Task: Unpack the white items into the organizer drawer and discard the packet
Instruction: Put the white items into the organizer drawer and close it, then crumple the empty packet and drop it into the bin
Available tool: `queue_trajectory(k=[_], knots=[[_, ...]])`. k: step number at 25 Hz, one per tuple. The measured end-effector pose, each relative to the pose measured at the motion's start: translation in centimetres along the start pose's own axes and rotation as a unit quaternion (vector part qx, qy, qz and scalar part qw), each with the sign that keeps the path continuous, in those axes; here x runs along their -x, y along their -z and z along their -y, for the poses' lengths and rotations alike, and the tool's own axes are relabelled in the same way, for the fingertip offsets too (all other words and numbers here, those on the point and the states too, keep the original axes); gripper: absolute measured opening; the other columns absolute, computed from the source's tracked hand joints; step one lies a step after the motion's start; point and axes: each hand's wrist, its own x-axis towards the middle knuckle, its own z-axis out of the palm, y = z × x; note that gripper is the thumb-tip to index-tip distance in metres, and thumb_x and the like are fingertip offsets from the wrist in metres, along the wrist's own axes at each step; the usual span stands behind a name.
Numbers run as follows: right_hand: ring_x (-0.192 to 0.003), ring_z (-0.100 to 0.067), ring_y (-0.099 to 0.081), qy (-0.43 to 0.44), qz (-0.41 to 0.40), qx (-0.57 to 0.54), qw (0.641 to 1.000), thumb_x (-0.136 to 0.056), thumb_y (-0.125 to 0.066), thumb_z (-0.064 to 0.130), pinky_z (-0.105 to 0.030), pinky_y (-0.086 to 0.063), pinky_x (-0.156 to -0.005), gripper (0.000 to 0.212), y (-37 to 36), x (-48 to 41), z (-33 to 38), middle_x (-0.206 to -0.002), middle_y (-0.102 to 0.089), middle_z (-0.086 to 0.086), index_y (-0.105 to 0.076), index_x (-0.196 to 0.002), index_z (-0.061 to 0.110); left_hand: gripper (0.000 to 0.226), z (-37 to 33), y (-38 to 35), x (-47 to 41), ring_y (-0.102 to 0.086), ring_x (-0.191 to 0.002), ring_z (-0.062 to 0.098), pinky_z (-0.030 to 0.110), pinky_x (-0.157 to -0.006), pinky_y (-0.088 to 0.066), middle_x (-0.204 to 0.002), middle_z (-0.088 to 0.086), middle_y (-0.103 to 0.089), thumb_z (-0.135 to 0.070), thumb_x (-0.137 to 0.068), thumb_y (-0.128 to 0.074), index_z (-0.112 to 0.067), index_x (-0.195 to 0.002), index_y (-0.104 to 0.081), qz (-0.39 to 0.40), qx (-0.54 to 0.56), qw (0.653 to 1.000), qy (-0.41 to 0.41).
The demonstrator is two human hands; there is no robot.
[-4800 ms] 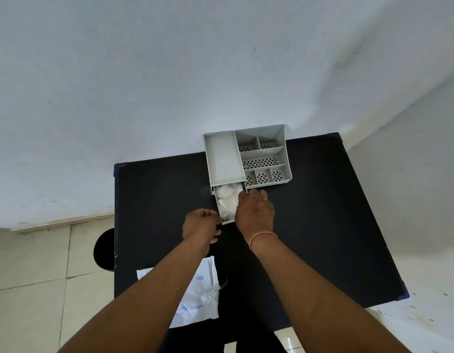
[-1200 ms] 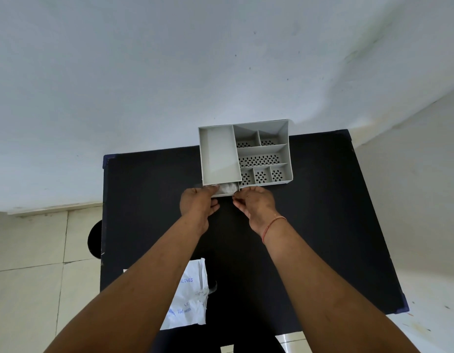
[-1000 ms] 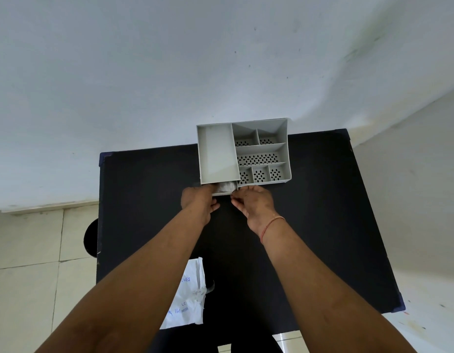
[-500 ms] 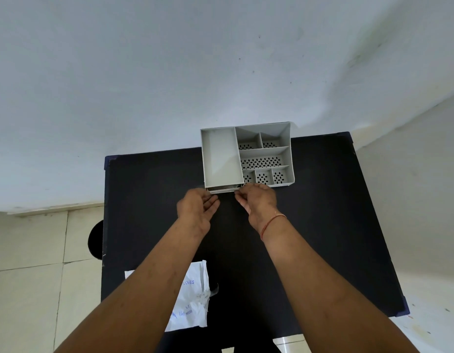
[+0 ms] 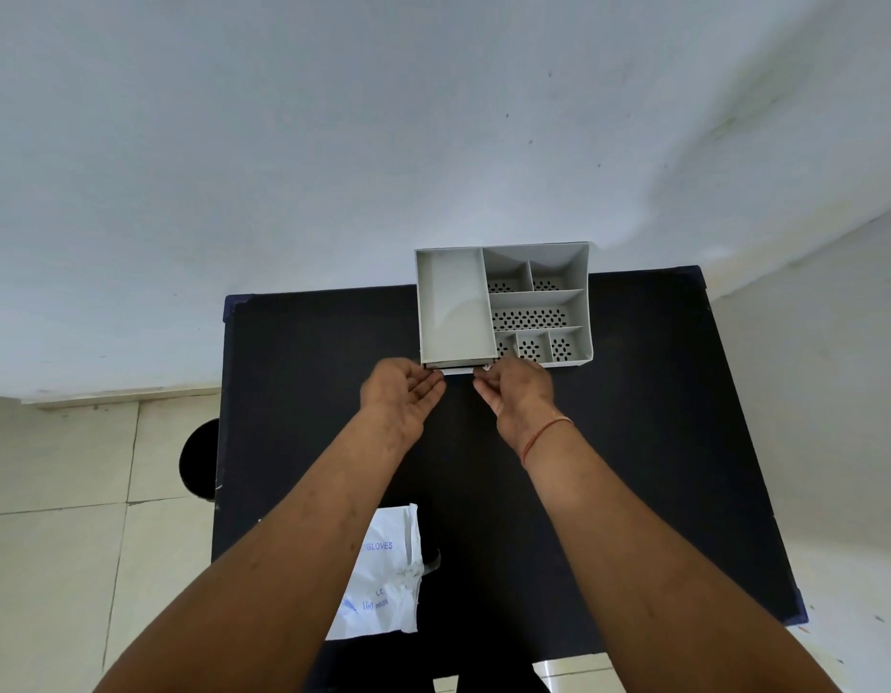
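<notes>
- Both of my hands are at the front lip of the organizer drawer (image 5: 456,370), which sits nearly flush in the grey organizer (image 5: 503,305) just beyond my fingertips.
- My left hand (image 5: 400,395) is open, palm up and fingers loosely spread, its fingertips at the drawer's left corner; it holds nothing.
- My right hand (image 5: 518,392) has its fingers curled at the drawer's right corner; I cannot tell whether it pinches the lip or only presses it.
- The white items are hidden inside the drawer; only a sliver of white shows at the right corner.
- What remains, I judge, is the packet (image 5: 383,575). It lies flat on the black tabletop (image 5: 308,392), well behind my hands and close to my body, beside my left forearm.
- Its long axis runs roughly along my reach, open end away from me.
- My left hand is the nearer one, so I would pull it straight back to pick the packet up.
</notes>
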Motion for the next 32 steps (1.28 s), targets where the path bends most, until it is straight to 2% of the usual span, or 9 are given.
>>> queue_trajectory(k=[3,9,15,18,22,24,27,30,32], knots=[[-0.090,-0.022,-0.071,-0.006,0.012,0.085,0.996,-0.094,-0.054,-0.009,-0.041,-0.062,-0.093,0.025,-0.3,2.2,-1.8,-0.094,-0.070,-0.016,-0.067,-0.110,0.005,0.021,0.3,1.7,0.5,-0.075,-0.099,0.031,0.043,-0.079,-0.066,-0.105,0.020,-0.071,0.004,-0.097,-0.052,0.004,-0.108,-0.069,-0.017,-0.063,0.998,-0.011],[-0.102,-0.020,-0.072,0.032,0.131,0.342,0.930,-0.098,-0.063,0.011,-0.033,-0.059,-0.081,0.011,-0.1,5.0,-7.1,-0.110,-0.074,-0.010,-0.070,-0.102,0.018,0.017,-0.7,7.6,1.3,-0.071,-0.087,0.023,0.041,-0.073,-0.062,-0.101,0.011,-0.072,-0.013,-0.102,-0.059,-0.008,-0.110,-0.073,-0.080,-0.253,0.962,-0.057],[-0.104,-0.024,-0.072,0.185,0.201,0.622,0.734,-0.079,-0.078,0.016,-0.035,-0.059,-0.091,0.028,0.7,5.7,-15.3,-0.108,-0.075,-0.005,-0.074,-0.107,0.015,0.012,-0.1,18.0,2.1,-0.076,-0.082,0.027,0.044,-0.076,-0.067,-0.096,0.013,-0.078,-0.025,-0.095,-0.071,-0.013,-0.097,-0.073,-0.161,-0.431,0.878,-0.132],[-0.121,-0.029,-0.059,0.287,0.214,0.743,0.566,-0.081,-0.077,0.028,-0.043,-0.054,-0.099,0.050,0.7,5.6,-18.2,-0.128,-0.063,-0.008,-0.063,-0.129,0.019,0.014,2.7,22.6,2.7,-0.076,-0.087,0.032,0.051,-0.084,-0.068,-0.096,0.012,-0.077,-0.029,-0.088,-0.074,-0.017,-0.095,-0.070,-0.188,-0.423,0.877,-0.127],[-0.123,-0.033,-0.054,0.381,0.185,0.827,0.371,-0.085,-0.074,0.030,-0.049,-0.048,-0.095,0.058,1.5,6.0,-20.7,-0.129,-0.059,-0.009,-0.050,-0.138,0.021,0.039,6.8,25.5,3.1,-0.073,-0.109,0.033,0.045,-0.100,-0.061,-0.127,0.009,-0.075,-0.033,-0.091,-0.079,-0.019,-0.126,-0.069,-0.212,-0.488,0.839,-0.112],[-0.117,-0.034,-0.056,0.426,0.177,0.828,0.317,-0.087,-0.068,0.019,-0.047,-0.047,-0.091,0.048,2.3,5.9,-21.6,-0.121,-0.065,-0.010,-0.053,-0.133,0.019,0.053,8.9,26.2,3.5,-0.071,-0.120,0.033,0.042,-0.101,-0.056,-0.140,0.010,-0.071,-0.031,-0.092,-0.080,-0.017,-0.140,-0.065,-0.200,-0.501,0.833,-0.120],[-0.109,-0.031,-0.065,0.360,0.237,0.810,0.398,-0.092,-0.063,0.020,-0.044,-0.056,-0.089,0.026,2.4,6.3,-21.8,-0.111,-0.072,-0.008,-0.067,-0.117,0.015,0.070,10.9,26.7,4.4,-0.067,-0.129,0.031,0.043,-0.103,-0.055,-0.149,0.009,-0.067,-0.029,-0.088,-0.086,-0.021,-0.151,-0.057,-0.164,-0.469,0.854,-0.152],[-0.088,-0.023,-0.074,0.182,0.302,0.687,0.635,-0.090,-0.068,0.021,-0.036,-0.061,-0.079,0.015,1.7,8.8,-20.6,-0.096,-0.078,-0.010,-0.078,-0.097,0.013,0.087,11.4,26.0,5.8,-0.057,-0.141,0.032,0.042,-0.109,-0.050,-0.160,0.006,-0.055,-0.029,-0.088,-0.087,-0.027,-0.163,-0.043,-0.098,-0.433,0.882,-0.160],[-0.084,-0.025,-0.073,0.061,0.332,0.567,0.752,-0.089,-0.067,0.016,-0.038,-0.061,-0.078,0.017,1.2,11.3,-19.4,-0.100,-0.078,-0.020,-0.078,-0.099,0.008,0.074,11.0,25.0,7.4,-0.059,-0.141,0.031,0.029,-0.100,-0.054,-0.149,-0.001,-0.062,-0.025,-0.092,-0.085,-0.030,-0.156,-0.048,-0.048,-0.371,0.910,-0.180]])
